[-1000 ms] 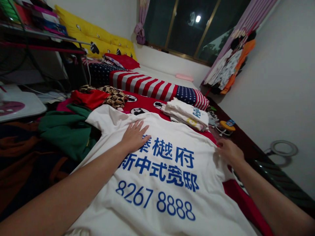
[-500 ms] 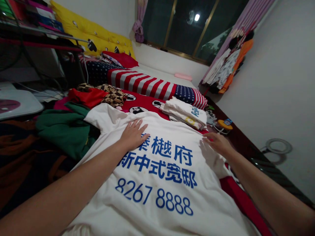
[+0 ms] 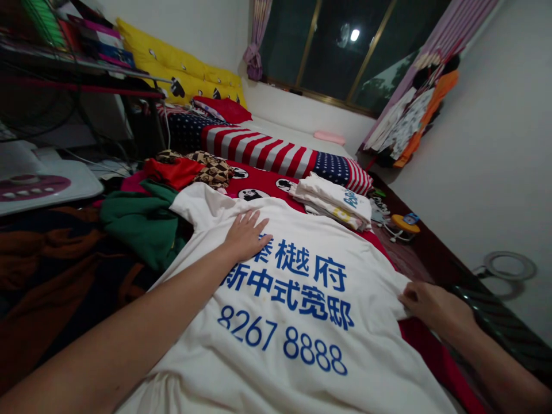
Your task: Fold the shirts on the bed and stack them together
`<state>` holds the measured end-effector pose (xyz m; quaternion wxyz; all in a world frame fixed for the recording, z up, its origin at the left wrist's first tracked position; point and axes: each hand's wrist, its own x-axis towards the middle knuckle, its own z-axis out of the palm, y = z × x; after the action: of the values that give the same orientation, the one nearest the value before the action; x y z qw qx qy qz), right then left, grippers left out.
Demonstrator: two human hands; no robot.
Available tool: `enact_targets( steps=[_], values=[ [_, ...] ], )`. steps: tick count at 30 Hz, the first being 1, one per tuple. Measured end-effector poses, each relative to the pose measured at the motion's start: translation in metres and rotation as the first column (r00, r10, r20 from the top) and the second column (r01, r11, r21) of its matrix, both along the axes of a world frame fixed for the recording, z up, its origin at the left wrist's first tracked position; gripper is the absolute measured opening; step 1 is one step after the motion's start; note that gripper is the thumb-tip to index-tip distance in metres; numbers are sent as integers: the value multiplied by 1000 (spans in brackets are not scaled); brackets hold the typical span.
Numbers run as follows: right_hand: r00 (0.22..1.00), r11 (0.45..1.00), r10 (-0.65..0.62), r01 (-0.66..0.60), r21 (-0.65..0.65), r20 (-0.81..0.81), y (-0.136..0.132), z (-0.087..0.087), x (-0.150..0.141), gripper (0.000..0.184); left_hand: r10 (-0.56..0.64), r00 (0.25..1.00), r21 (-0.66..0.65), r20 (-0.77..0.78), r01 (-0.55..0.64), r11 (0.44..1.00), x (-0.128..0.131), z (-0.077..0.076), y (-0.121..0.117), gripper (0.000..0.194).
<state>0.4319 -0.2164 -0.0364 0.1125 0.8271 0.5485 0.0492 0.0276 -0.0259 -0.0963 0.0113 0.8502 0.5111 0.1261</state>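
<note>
A white T-shirt [image 3: 371, 276] with blue characters and digits lies spread out in front of me, its lower part wrinkled. My left hand [image 3: 246, 234] rests flat on the upper chest area, fingers spread, partly covering the first printed character. At the right side, my right hand [image 3: 431, 302] pinches the edge of the shirt's right sleeve between thumb and fingers. The left sleeve [image 3: 196, 208] lies loosely bent near the green garment.
Beyond the shirt sits a stack of folded shirts [image 3: 334, 198] on a red panda-print cover [image 3: 254, 183]. On the left are a green garment [image 3: 138, 221] and a brown-and-black cloth [image 3: 64, 270]. A flag-patterned bed [image 3: 267, 146] stands behind; a yellow round object [image 3: 405, 223] lies right.
My right hand has moved from the shirt's right shoulder out and down to the sleeve edge, and the sleeve now lies extended. My left hand stays flat on the shirt. The view has shifted slightly.
</note>
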Motion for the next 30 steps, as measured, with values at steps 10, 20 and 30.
enact_targets(
  steps=[10, 20, 30],
  values=[
    [738, 773, 631, -574, 271, -237, 85, 3, -172, 31, 6, 1000, 29, 28, -7, 1000, 0, -1, 0, 60],
    [771, 821, 558, -460, 337, -307, 178, 0, -202, 22, 14, 997, 58, 82, -18, 998, 2, -4, 0, 59],
    [724, 753, 624, -457, 473, -293, 293, -9, -243, 34, -20, 973, 100, 231, -3, 995, 0, -1, 1, 54]
  ],
)
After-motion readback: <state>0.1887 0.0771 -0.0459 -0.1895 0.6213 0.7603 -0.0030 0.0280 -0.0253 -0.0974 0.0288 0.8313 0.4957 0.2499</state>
